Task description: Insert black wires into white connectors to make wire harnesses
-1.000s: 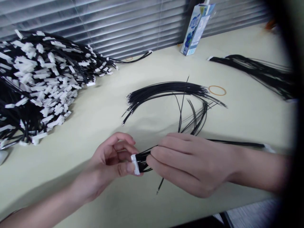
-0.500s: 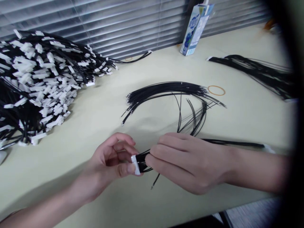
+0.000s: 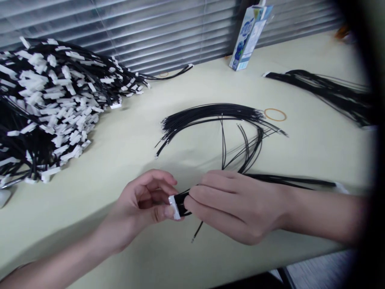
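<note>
Between the thumb and fingers of my left hand [image 3: 147,204] is a white connector housing [image 3: 175,207]. Black wires [image 3: 181,199] run from its right side into my right hand [image 3: 237,202], whose fingers are closed on them close to the housing. One loose wire end [image 3: 197,233] with a metal tip sticks out below my right fingers. More wires [image 3: 249,156] fan out above that hand, and others pass to the right under it toward a white connector [image 3: 342,188]. My right fingertips are partly hidden.
A bundle of loose black wires [image 3: 210,112] lies beyond my hands, with a rubber band [image 3: 275,114] at its right end. A large heap of wired white connectors [image 3: 60,96] fills the left. At the back stand a drink carton [image 3: 249,38] and, to its right, another wire bundle [image 3: 325,92].
Both hands stay closed on the connector and wires, with only a tiny shift to the right. The wires fanned out above my right hand have swung slightly left.
</note>
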`<state>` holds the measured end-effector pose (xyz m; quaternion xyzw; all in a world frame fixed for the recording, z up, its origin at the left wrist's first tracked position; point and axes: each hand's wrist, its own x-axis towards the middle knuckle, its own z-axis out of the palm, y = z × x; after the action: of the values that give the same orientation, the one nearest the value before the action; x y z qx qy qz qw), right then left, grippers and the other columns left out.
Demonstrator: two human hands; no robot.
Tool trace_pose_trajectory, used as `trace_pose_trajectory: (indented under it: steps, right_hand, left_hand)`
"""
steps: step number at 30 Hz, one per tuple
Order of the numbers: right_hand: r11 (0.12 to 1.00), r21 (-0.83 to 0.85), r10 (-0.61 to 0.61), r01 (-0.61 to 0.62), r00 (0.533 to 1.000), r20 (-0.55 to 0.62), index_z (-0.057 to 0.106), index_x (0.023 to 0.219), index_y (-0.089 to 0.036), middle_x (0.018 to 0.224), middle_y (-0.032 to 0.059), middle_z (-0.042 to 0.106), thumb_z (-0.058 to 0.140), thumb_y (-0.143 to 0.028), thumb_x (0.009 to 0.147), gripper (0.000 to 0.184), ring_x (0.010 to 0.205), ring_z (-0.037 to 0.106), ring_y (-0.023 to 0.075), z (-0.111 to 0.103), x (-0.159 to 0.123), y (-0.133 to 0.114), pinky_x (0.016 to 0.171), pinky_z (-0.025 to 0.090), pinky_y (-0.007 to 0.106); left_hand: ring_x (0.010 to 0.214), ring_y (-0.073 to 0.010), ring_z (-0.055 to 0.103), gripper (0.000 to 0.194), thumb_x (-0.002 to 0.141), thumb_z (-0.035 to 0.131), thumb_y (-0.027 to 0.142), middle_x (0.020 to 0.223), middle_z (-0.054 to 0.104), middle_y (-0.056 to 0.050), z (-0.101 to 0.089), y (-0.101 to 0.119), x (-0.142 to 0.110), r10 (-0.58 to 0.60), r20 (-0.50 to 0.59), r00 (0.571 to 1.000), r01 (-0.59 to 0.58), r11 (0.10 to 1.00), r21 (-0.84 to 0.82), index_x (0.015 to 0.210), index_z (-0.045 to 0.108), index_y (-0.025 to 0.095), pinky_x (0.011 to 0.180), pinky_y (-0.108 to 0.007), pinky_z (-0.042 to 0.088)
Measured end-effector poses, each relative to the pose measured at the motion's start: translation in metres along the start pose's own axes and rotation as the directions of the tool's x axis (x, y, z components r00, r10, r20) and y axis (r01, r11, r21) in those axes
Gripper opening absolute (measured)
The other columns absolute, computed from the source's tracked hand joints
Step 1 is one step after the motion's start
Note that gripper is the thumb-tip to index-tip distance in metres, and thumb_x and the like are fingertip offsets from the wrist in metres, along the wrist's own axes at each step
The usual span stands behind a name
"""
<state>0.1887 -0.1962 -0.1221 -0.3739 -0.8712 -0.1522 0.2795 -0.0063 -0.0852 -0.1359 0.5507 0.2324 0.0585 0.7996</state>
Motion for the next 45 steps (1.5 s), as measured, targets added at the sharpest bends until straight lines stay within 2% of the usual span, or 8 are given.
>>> trace_pose_trajectory:
  steps: [11,22,28,30,32,34,39,45]
  right_hand:
    - [0.999,-0.02,-0.048,0.048,0.999,0.008,0.064,0.081,-0.007,0.072,0.0072,0.058,0.039,-0.009,0.089,0.026,0.063,0.048,0.0146,0.003,-0.001,0.0,0.056,0.041,0.028]
    - [1.0,-0.018,0.025,-0.025,1.0,-0.003,0.063,0.086,-0.008,0.073,0.0058,0.061,0.043,-0.012,0.089,0.02,0.064,0.049,0.0149,0.003,0.0,0.004,0.055,0.043,0.028]
    - [0.99,-0.13,0.025,-0.049,0.983,-0.18,0.061,0.103,-0.006,0.091,0.0079,0.063,0.049,-0.021,0.088,0.025,0.088,0.056,0.019,-0.004,0.001,0.003,0.076,0.05,0.034]
    - [0.987,-0.153,0.014,-0.04,0.986,-0.168,0.059,0.108,-0.005,0.073,0.0036,0.06,0.048,-0.024,0.089,0.03,0.068,0.054,0.0143,-0.008,0.001,0.0,0.061,0.048,0.033]
    - [0.984,-0.165,0.051,-0.072,0.991,-0.127,0.055,0.112,0.0,0.058,-0.0011,0.05,0.048,-0.028,0.089,0.036,0.05,0.043,0.0109,-0.01,0.0,-0.004,0.043,0.038,0.03]
    - [0.975,-0.163,0.138,-0.15,0.987,-0.078,0.05,0.114,-0.001,0.056,-0.002,0.047,0.046,-0.03,0.09,0.038,0.047,0.039,0.0112,-0.009,0.0,-0.009,0.038,0.029,0.028]
    - [0.962,-0.129,0.247,-0.243,0.969,0.015,0.052,0.091,-0.012,0.069,0.0022,0.055,0.033,-0.011,0.091,0.02,0.06,0.043,0.0147,-0.001,0.0,-0.011,0.046,0.034,0.028]
    - [0.983,-0.114,0.154,-0.147,0.987,0.052,0.056,0.09,-0.007,0.079,0.0076,0.059,0.04,-0.008,0.09,0.016,0.072,0.049,0.0165,-0.002,-0.003,-0.002,0.059,0.042,0.031]
  left_hand:
    - [0.079,-0.0105,0.06,0.032,0.075,0.067,0.006,0.091,0.059,0.0,0.003,0.003,0.001,-0.01,-0.028,1.0,0.011,0.999,0.034,0.1,0.061,0.025,0.068,-0.017,0.051]
    - [0.078,-0.0096,0.056,0.026,0.079,0.061,0.005,0.094,0.053,0.0,0.006,0.008,0.002,0.027,-0.024,0.999,-0.029,0.995,-0.092,0.099,0.055,0.022,0.069,-0.018,0.05]
    - [0.076,-0.0116,0.057,0.025,0.078,0.062,0.009,0.091,0.054,-0.001,0.01,0.01,0.001,0.043,-0.023,0.999,-0.045,0.995,-0.089,0.098,0.054,0.022,0.069,-0.023,0.051]
    - [0.077,-0.0112,0.058,0.025,0.077,0.064,0.01,0.091,0.055,0.0,0.011,0.011,0.001,0.048,-0.044,0.998,-0.051,0.996,-0.068,0.097,0.055,0.022,0.066,-0.019,0.05]
    - [0.077,-0.0107,0.058,0.025,0.077,0.063,0.008,0.09,0.056,0.0,0.012,0.011,0.001,0.049,-0.059,0.997,-0.052,0.997,-0.051,0.096,0.055,0.022,0.065,-0.017,0.049]
    - [0.076,-0.0102,0.058,0.024,0.079,0.061,0.008,0.089,0.057,0.0,0.011,0.01,0.001,0.051,-0.057,0.997,-0.053,0.998,-0.036,0.096,0.055,0.023,0.064,-0.017,0.048]
    - [0.08,-0.0097,0.056,0.022,0.081,0.059,0.008,0.093,0.054,0.0,0.008,0.007,0.001,0.055,-0.081,0.995,-0.058,0.998,-0.026,0.097,0.055,0.023,0.07,-0.016,0.047]
    - [0.079,-0.0109,0.057,0.024,0.08,0.06,0.007,0.09,0.056,0.0,0.007,0.006,0.0,0.038,-0.086,0.996,-0.046,0.995,-0.089,0.097,0.054,0.022,0.071,-0.019,0.048]
